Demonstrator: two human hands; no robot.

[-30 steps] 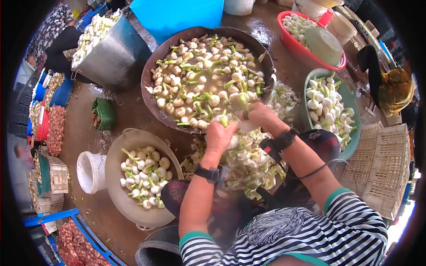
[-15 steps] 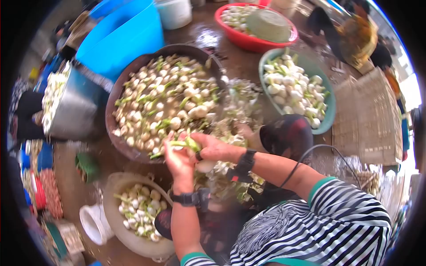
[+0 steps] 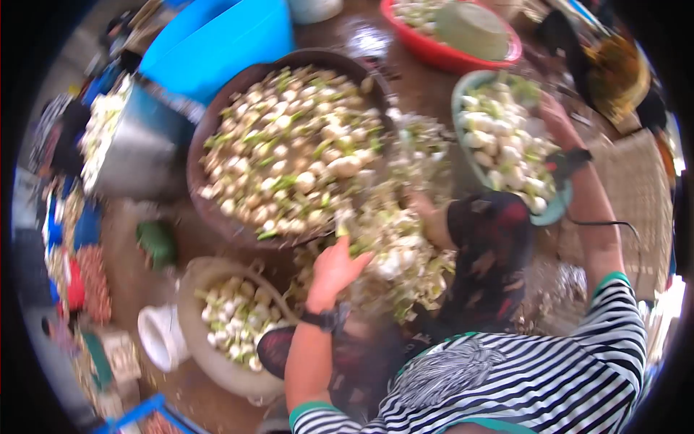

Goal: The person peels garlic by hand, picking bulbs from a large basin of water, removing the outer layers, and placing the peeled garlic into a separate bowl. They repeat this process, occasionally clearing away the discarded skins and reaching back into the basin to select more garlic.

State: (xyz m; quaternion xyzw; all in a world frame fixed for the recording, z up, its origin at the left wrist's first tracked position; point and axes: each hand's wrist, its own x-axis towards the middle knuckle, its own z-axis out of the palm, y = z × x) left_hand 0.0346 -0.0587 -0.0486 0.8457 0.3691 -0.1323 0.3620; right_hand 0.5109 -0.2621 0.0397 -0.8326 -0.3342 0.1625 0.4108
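Many bulbs (image 3: pixel 293 155): white with green stalks, lying loose in the dark pan (image 3: pixel 196 166), the green tub (image 3: pixel 559 208) and the grey basin (image 3: pixel 208 367); those in the pan look browner, those in the tub cleaner.
Left hand (image 3: pixel 334 273): in front of the pan's near edge, thumb set wide of the fingers, with nothing that I can see in its grip; a pale scrap (image 3: pixel 343 230) shows at the fingertips, and whether they touch it I cannot tell.
Right hand (image 3: pixel 553 116): at the end of an outstretched arm, by the green tub's edge on the side away from the pan; it is blurred, with a green patch (image 3: pixel 524 90) just beside it, perhaps stalks, so I cannot tell whether it grasps a bulb or has released one.
Peelings (image 3: pixel 405 246): heaped on the floor beyond the left hand, trailing up between pan and green tub.
Step in hand: by my judgement, a bulb is being put among the white ones in the green tub.
Next move: if the right hand has a bulb, this calls for loosening the fingers low over the heap, clear of the rim.
Round about: a white bucket (image 3: pixel 163 336) beside the grey basin, a blue tub (image 3: pixel 217 54) behind the pan, a red basin (image 3: pixel 442 61) past the green tub.
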